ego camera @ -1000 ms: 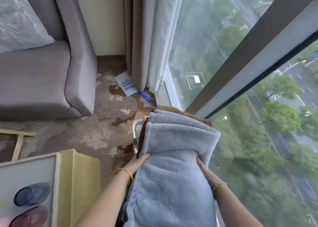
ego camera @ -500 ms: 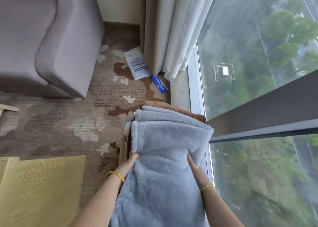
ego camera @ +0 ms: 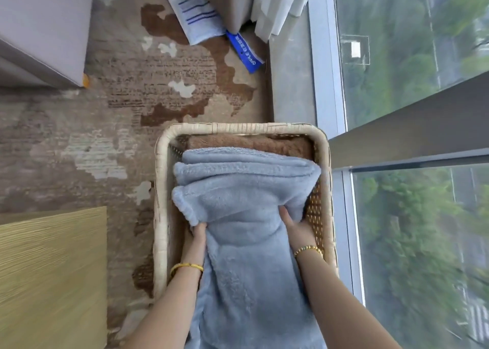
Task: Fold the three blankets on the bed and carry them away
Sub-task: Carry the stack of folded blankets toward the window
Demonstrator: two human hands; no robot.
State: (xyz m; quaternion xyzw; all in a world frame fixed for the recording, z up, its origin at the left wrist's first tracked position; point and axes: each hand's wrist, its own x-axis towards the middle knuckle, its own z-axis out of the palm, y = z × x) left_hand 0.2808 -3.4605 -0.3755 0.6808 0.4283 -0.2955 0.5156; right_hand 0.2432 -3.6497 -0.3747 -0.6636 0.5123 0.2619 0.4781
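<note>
Head view now shows wicker basket [ego camera: 161, 190] under the blue blanket [ego camera: 246, 190], both hands' grip pinching it: left hand [ego camera: 197, 233], right hand [ego camera: 297, 229]

folded grey-blue blanket [ego camera: 246, 190] atop brown blanket [ego camera: 248, 143], inside wicker basket [ego camera: 161, 163]

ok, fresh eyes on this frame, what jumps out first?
A big folded grey-blue blanket fills the centre, going into a woven basket on the carpet, with a brown blanket already in it at the far end. The left hand and right hand grip the grey-blue one from either side. To the right, a floor-length window shows trees far below.
</note>
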